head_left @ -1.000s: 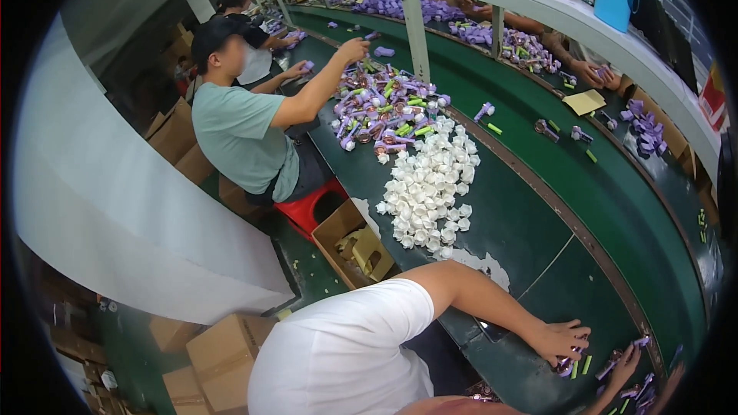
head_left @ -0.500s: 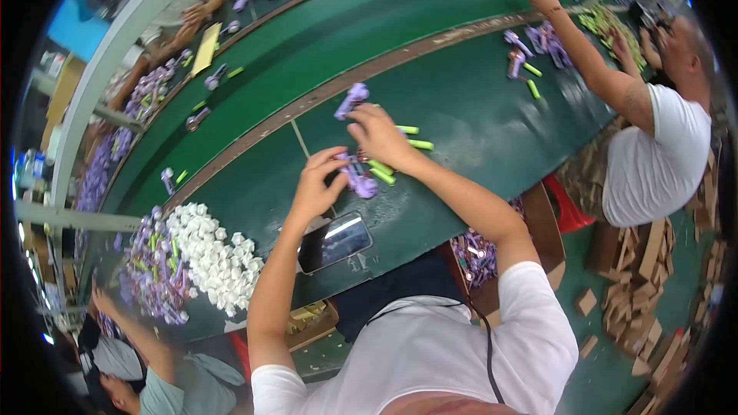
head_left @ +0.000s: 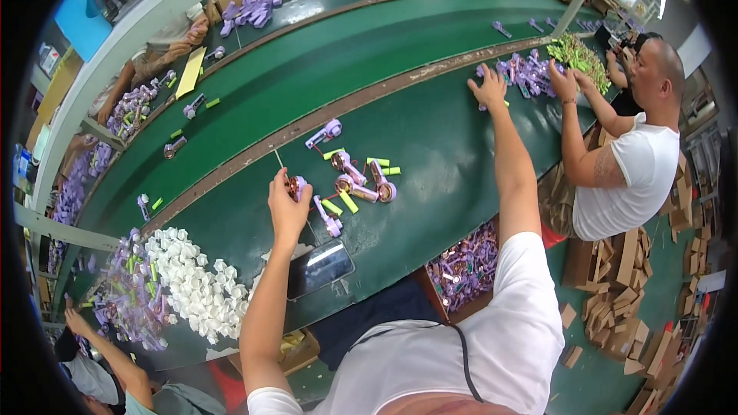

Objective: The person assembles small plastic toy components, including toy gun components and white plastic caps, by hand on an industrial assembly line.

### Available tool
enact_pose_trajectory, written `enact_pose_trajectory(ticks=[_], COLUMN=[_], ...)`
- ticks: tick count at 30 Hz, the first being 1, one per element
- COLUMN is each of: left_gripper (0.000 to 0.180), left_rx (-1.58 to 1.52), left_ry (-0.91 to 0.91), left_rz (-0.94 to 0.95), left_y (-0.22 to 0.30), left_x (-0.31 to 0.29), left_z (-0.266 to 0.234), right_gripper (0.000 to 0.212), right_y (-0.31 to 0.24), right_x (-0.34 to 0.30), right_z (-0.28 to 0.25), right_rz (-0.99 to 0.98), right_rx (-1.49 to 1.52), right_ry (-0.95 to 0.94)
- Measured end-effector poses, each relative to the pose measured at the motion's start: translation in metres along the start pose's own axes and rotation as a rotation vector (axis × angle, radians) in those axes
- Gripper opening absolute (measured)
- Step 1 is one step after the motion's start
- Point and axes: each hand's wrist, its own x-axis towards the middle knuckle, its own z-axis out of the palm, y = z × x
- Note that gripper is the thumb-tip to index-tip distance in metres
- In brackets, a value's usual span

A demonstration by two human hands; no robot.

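My left hand [head_left: 288, 207] curls its fingers round a purple plastic housing [head_left: 297, 187] with a round head and a copper-coloured centre. To its right lies a loose group of similar purple housings [head_left: 352, 188] with handles, thin red wires and bright green cylinders [head_left: 348, 200]. One more housing [head_left: 324, 133] rests just beyond them. My right hand [head_left: 490, 91] is stretched far to the right, fingers spread, over the near edge of a pile of purple housings [head_left: 530, 73]. Bits of purple show beside its fingers; whether it touches them I cannot tell.
A dark phone [head_left: 321, 269] lies by my left forearm, beside a heap of white plastic pieces [head_left: 196, 284] and more purple parts [head_left: 134, 292]. Beyond a raised ledge runs a green belt [head_left: 323, 69]. A co-worker [head_left: 630, 146] stands at right; a full carton [head_left: 465, 269] is below the table.
My right hand has gone from the middle group out to the pile at far right. My left hand has drawn slightly left with a housing. The co-worker at right has pulled the outstretched arm back.
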Motion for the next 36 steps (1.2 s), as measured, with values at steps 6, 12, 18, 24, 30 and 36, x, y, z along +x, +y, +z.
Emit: enact_pose_trajectory(ticks=[6,12,18,24,30,36], left_gripper=[0.038,0.040,0.047,0.023,0.052,0.064], left_rx=[0.018,-0.598,-0.947,-1.419,-1.336,-1.289], left_ry=[-0.009,0.025,0.218,0.006,-0.165,-0.243], left_rz=[0.061,-0.234,-0.324,-0.292,-0.545,-0.485], left_y=[-0.020,0.007,0.003,0.029,0.040,0.039], left_x=[0.008,0.014,0.011,-0.041,-0.133,-0.181], left_z=[-0.008,-0.045,-0.122,-0.166,-0.152,-0.164], right_gripper=[0.042,0.036,0.048,0.063,0.038,0.043], right_y=[-0.037,-0.147,-0.277,-0.335,-0.439,-0.547], right_x=[-0.028,-0.100,-0.152,-0.163,-0.200,-0.258], right_z=[0.007,-0.027,-0.051,-0.093,-0.170,-0.157], right_rz=[0.147,0.152,0.071,-0.417,-0.767,-1.305], right_rx=[0.147,0.439,0.800,0.620,1.261,1.295], right_ry=[-0.117,-0.210,-0.375,-0.272,-0.910,-0.899])
